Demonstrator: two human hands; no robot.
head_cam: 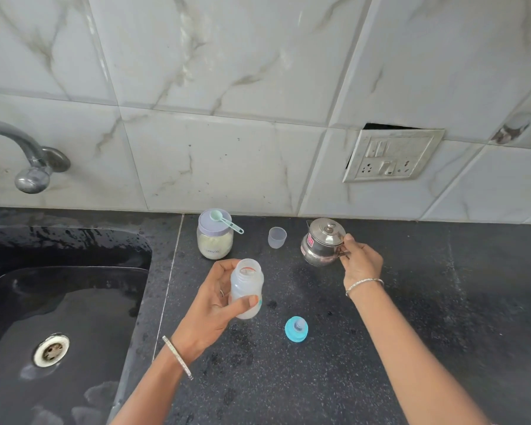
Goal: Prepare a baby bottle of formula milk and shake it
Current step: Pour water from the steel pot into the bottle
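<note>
My left hand (212, 305) grips an open, translucent baby bottle (246, 286) above the black counter, its mouth uncovered. My right hand (360, 260) holds the handle of a small steel kettle (321, 245) standing near the wall. The bottle's blue teat ring (296, 329) lies on the counter between my arms. A formula jar (214, 237) with a lilac lid stands at the back, and a green scoop (226, 220) rests on that lid. A clear bottle cap (277, 237) stands beside the jar.
A black sink (52, 302) with a drain lies to the left, under a steel tap (28, 161). The black counter (442, 302) runs to the right. A wall socket (391, 156) sits in the marble tiles above the kettle.
</note>
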